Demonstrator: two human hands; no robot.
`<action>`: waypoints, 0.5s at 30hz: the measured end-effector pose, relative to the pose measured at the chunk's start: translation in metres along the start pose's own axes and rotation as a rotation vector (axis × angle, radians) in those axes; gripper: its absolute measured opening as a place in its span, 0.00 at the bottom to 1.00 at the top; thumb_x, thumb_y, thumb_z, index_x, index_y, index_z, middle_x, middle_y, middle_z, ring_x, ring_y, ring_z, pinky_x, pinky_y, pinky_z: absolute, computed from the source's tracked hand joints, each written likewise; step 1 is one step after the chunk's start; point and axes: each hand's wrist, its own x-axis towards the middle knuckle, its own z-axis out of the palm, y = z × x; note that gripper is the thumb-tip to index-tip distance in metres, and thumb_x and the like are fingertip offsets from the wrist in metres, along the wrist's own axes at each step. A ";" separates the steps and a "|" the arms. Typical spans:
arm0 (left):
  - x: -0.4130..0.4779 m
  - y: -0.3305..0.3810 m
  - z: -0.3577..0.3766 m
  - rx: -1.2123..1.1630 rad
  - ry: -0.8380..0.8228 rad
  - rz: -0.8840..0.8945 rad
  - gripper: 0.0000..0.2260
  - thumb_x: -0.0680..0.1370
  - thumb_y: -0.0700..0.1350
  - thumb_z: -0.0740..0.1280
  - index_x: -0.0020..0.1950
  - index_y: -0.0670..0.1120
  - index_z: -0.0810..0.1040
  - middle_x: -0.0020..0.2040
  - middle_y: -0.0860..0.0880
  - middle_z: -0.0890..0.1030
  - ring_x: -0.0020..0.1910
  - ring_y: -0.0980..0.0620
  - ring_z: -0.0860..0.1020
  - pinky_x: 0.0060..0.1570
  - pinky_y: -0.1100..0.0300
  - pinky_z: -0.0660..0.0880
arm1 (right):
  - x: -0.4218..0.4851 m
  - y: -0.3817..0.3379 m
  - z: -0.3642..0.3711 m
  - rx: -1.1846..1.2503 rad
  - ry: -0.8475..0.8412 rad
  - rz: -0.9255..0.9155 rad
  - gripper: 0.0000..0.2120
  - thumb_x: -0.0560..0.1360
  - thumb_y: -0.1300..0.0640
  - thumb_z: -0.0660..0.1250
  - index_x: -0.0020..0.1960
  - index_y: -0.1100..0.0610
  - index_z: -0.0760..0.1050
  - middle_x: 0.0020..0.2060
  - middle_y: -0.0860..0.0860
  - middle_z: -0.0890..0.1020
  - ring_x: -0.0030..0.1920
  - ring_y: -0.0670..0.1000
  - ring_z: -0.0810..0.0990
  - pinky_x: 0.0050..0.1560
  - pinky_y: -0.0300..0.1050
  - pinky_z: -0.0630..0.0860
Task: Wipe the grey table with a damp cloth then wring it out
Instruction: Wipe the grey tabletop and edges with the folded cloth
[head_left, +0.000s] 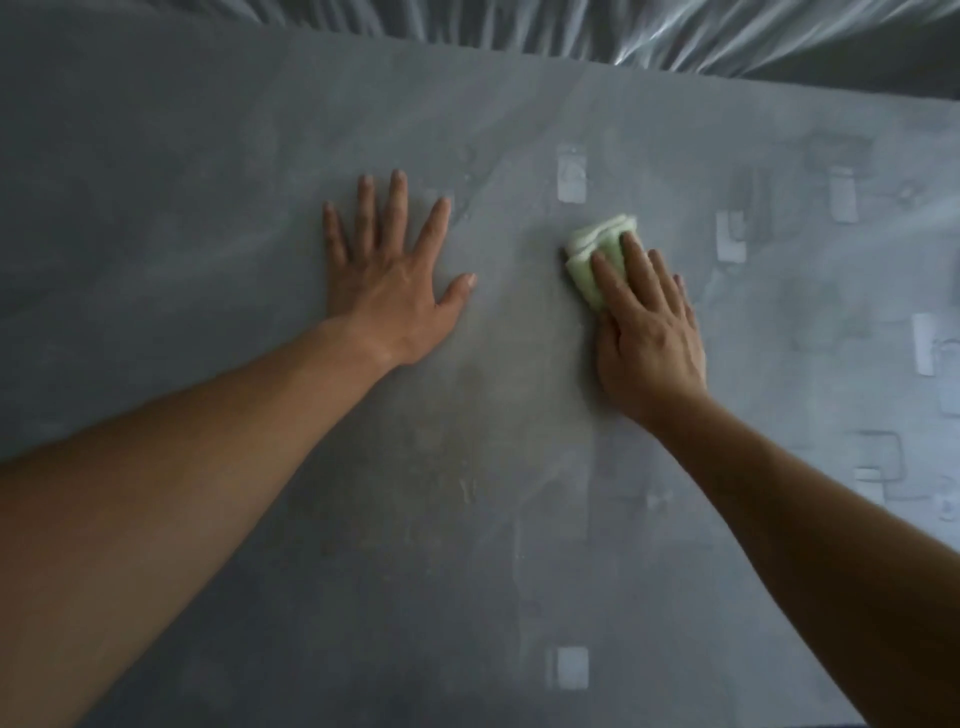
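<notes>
Folded green cloth (597, 254) lies under the right hand (647, 332), fingers (610, 280) straight, pressing it on the grey counter (208, 208); long axis runs away from the wrist (left hand (387, 280) flat, fingers spread, well apart).

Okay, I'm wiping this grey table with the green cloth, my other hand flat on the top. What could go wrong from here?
The right hand only presses the folded cloth under flat fingers, so a quick stroke could leave it behind or unfold it. The left hand lies spread on the table. The patch under it may get skipped, and a leaning palm might slide once the top is damp.
</notes>
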 end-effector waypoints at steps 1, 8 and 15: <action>0.006 0.002 0.000 -0.004 0.005 -0.007 0.36 0.75 0.68 0.51 0.79 0.54 0.48 0.80 0.42 0.44 0.78 0.38 0.41 0.72 0.32 0.42 | 0.021 0.002 -0.003 0.020 0.016 0.092 0.29 0.77 0.54 0.52 0.79 0.46 0.59 0.81 0.50 0.54 0.80 0.58 0.52 0.80 0.54 0.48; 0.023 0.005 -0.009 -0.018 -0.055 -0.100 0.49 0.68 0.74 0.52 0.79 0.44 0.46 0.80 0.40 0.46 0.78 0.40 0.43 0.72 0.32 0.45 | 0.008 0.001 -0.013 0.053 -0.038 -0.014 0.30 0.77 0.52 0.51 0.79 0.48 0.60 0.80 0.51 0.55 0.80 0.58 0.52 0.79 0.56 0.49; 0.023 0.004 -0.006 -0.009 -0.072 -0.104 0.50 0.68 0.75 0.51 0.78 0.41 0.49 0.80 0.41 0.47 0.78 0.40 0.45 0.71 0.31 0.47 | 0.125 0.028 -0.023 0.051 0.037 0.211 0.30 0.78 0.55 0.54 0.80 0.44 0.56 0.81 0.50 0.50 0.80 0.57 0.49 0.80 0.53 0.46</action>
